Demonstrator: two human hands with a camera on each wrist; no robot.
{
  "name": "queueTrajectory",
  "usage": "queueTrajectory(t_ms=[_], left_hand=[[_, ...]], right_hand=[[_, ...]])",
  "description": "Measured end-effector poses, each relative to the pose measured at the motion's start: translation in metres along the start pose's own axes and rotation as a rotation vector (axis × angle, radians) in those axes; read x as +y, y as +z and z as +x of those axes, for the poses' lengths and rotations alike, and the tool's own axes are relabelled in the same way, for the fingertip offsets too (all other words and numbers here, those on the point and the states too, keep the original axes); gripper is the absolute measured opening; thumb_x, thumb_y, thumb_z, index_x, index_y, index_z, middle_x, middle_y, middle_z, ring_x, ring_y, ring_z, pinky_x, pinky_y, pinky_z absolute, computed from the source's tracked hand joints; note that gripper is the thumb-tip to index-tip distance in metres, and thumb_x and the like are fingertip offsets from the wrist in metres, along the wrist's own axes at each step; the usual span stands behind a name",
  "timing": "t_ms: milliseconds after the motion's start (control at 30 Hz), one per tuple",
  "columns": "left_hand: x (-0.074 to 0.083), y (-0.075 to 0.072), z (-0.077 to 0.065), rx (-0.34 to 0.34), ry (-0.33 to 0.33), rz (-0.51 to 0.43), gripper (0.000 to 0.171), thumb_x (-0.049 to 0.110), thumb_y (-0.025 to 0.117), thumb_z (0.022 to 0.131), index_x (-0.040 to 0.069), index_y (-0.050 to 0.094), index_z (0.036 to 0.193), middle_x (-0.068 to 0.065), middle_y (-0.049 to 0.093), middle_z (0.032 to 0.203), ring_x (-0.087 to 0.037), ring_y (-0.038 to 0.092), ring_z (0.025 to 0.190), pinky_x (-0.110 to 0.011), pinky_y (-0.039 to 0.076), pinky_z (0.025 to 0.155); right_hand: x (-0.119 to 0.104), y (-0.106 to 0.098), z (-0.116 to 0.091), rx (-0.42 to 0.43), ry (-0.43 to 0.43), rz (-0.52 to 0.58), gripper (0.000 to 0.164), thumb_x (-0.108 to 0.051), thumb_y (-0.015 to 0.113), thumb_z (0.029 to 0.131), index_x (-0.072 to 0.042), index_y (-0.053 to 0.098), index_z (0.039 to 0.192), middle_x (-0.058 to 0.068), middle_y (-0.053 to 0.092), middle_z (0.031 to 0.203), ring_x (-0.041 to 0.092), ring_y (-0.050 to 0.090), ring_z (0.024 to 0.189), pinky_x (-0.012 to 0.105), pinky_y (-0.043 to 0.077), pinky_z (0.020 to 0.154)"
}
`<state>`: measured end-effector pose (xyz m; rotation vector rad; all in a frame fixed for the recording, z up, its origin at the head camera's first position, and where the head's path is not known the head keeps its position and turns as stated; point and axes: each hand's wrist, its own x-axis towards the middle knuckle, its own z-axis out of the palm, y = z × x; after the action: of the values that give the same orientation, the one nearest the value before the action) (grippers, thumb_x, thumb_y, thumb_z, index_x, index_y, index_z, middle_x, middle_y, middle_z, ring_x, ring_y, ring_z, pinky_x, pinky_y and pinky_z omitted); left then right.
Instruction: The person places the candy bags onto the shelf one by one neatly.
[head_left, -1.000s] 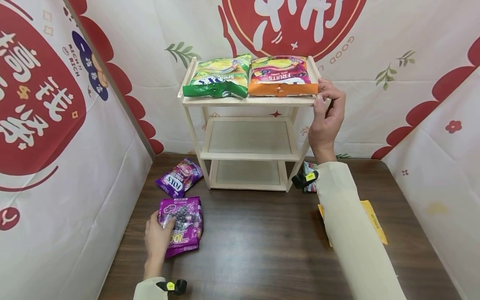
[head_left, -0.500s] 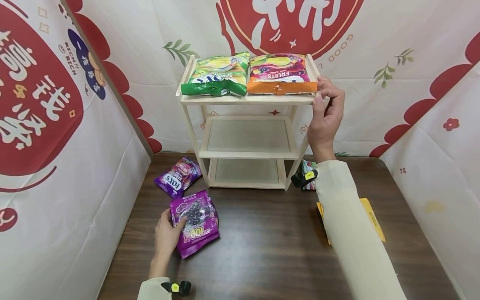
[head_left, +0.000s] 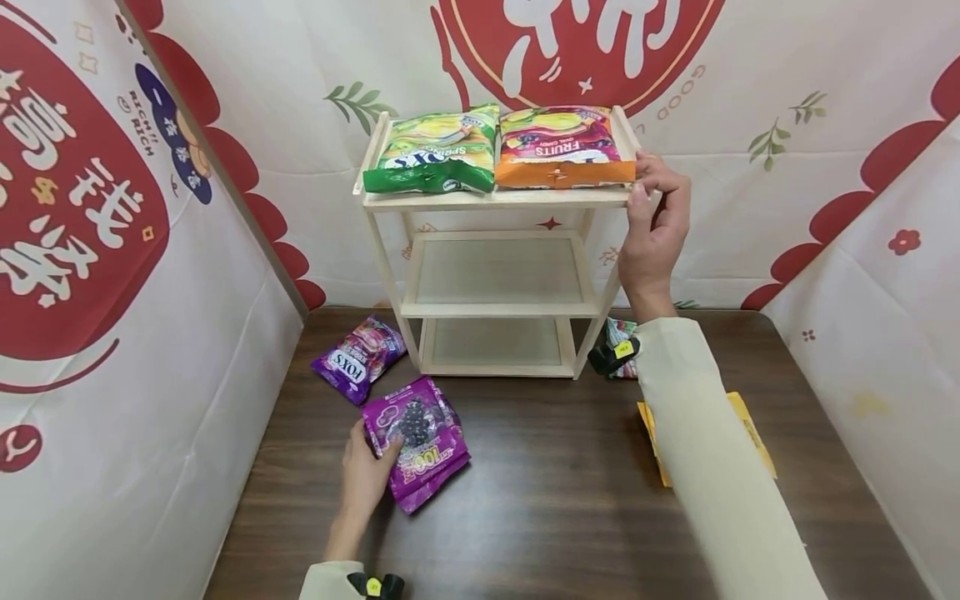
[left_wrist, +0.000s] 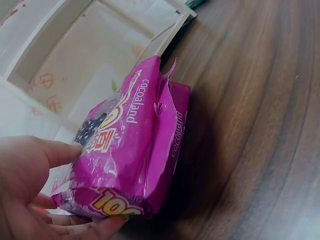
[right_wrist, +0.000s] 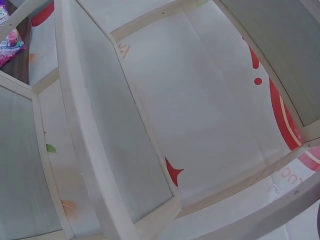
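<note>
My left hand (head_left: 367, 473) holds a purple candy bag (head_left: 420, 442) by its left side, thumb on the front face, low over the table. In the left wrist view the bag (left_wrist: 112, 135) reads "cocoaland", with a second purple layer (left_wrist: 170, 145) right behind it and the fingers under its lower end. My right hand (head_left: 655, 233) grips the right end of the top tier of a small wooden shelf (head_left: 498, 312). That hand is out of the right wrist view, where only the shelf's frame (right_wrist: 90, 120) shows up close.
On the top tier lie a green candy bag (head_left: 438, 150) and an orange-edged fruit candy bag (head_left: 562, 146). A purple Fox's bag (head_left: 360, 357) lies left of the shelf. Right of it are a partly hidden bag (head_left: 621, 333) and a yellow packet (head_left: 750, 429), under the right forearm.
My left hand has moved the purple candy bag to the right and slightly away from me, turning it a little. The right hand has stayed on the shelf.
</note>
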<state>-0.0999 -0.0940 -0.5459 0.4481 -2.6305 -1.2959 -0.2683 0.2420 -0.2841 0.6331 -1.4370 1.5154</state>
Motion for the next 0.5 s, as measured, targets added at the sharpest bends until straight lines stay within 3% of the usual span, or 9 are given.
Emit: queueTrajectory(t_ms=[200,500], left_hand=[[0.0043,0.0079,-0.0049,-0.008,0.012,-0.028,0.076,0.018,0.076,0.081,-0.008,0.034,0.139,-0.038,0.046,0.126,-0.053,0.046,0.115,-0.059,0.036,0.098],[0.0074,0.0086,-0.0064,-0.039,-0.025,-0.003,0.088,0.023,0.08,0.077,-0.007,0.029,0.143,-0.039,0.043,0.128,-0.055,0.045,0.115,-0.06,0.037,0.096]], right_hand=[[-0.0002,-0.0008,0.0001,0.0,0.027,-0.003,0.014,-0.005,0.043,0.086,-0.003,0.052,0.097,0.01,0.056,0.112,0.031,0.043,0.126,0.041,0.034,0.106],[0.0027,0.0006,-0.0004,0.003,0.02,-0.007,0.013,-0.006,0.043,0.086,-0.004,0.052,0.096,0.004,0.056,0.111,0.033,0.042,0.126,0.041,0.034,0.106]])
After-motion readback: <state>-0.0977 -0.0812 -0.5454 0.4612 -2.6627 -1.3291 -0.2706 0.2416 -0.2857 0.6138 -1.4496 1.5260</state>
